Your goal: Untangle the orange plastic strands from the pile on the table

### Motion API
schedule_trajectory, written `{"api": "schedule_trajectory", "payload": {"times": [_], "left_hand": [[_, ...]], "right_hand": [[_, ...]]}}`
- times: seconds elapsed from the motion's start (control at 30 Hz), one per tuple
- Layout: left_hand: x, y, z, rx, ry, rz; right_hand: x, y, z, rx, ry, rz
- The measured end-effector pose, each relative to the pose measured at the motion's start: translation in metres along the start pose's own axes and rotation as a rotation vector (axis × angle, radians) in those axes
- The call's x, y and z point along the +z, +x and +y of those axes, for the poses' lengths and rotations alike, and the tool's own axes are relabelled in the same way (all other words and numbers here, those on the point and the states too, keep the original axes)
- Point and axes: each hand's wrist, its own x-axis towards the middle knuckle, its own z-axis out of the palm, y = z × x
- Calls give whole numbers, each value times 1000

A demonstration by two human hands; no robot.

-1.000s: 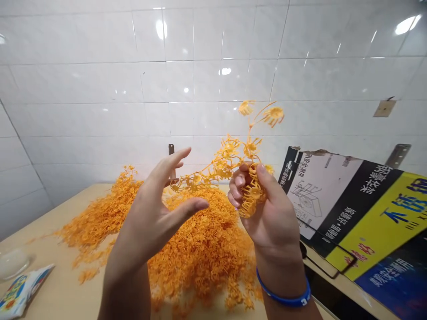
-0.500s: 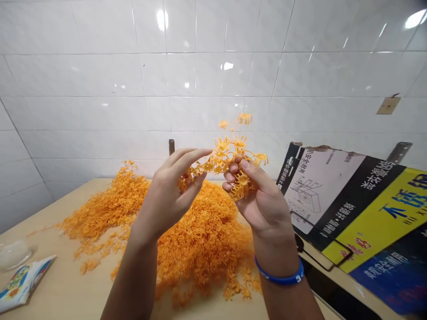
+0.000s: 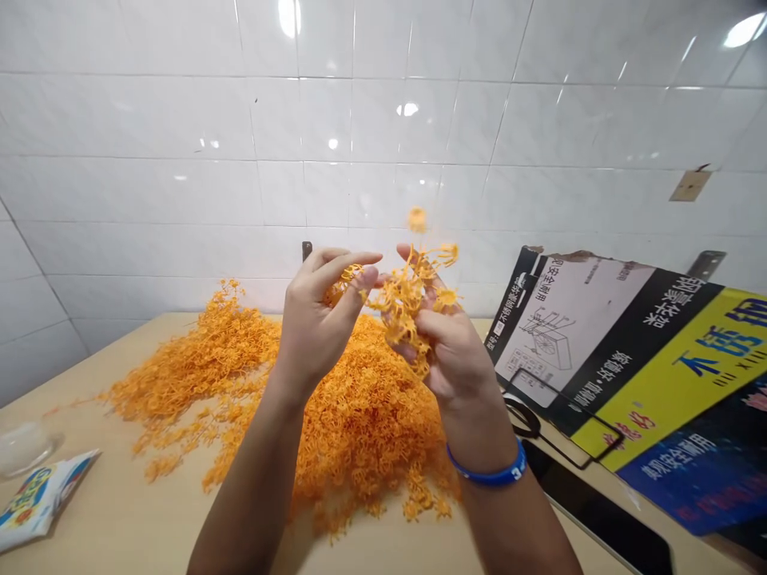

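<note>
Both of my hands are raised above a large pile of small orange plastic flower pieces [image 3: 371,431]. My right hand [image 3: 459,351], with a blue wristband [image 3: 488,475], is closed around a tangled cluster of flower pieces [image 3: 404,299]; several stick up past the fingers. One loose-looking piece [image 3: 417,219] shows blurred above the cluster. My left hand [image 3: 317,319] curls around a few orange pieces [image 3: 347,279], partly hidden between thumb and fingers. Its thumb tip is close to the cluster's left side; whether they touch I cannot tell.
A second orange heap [image 3: 204,351] lies at the left. On the table [image 3: 120,511], a white packet [image 3: 45,499] and a translucent round object [image 3: 24,447] are at the left edge. To the right are a printed cardboard box [image 3: 629,367], a phone [image 3: 599,511] and a black wire frame [image 3: 590,459].
My right hand has shifted left and turned, bringing the cluster closer to my left hand. The left thumb has risen towards its fingers. The camera view has shifted slightly.
</note>
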Motion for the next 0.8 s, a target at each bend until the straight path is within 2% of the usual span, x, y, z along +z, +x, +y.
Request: {"api": "schedule_trajectory", "payload": {"times": [0.17, 0.33, 0.43, 0.53, 0.63, 0.7, 0.8], "left_hand": [[-1, -1, 0, -114, -66, -152], [3, -1, 0, -179, -38, -177], [5, -1, 0, -224, -12, -254], [2, 0, 0, -276, -90, -327], [-9, 3, 0, -345, -199, -381], [-18, 4, -2, -388, -194, -421], [-29, 5, -8, -403, -117, -578]], "right_hand": [[-1, -6, -6, -13, -54, -74], [-5, -5, -9, -24, -85, -151], [-5, 0, -6, -41, -108, -91], [-6, 4, -1, -116, -106, -3], [-11, 7, 2, -201, -98, 104], [-14, 8, 3, -236, -93, 167], [-17, 9, 3, -262, -67, 211]]}}
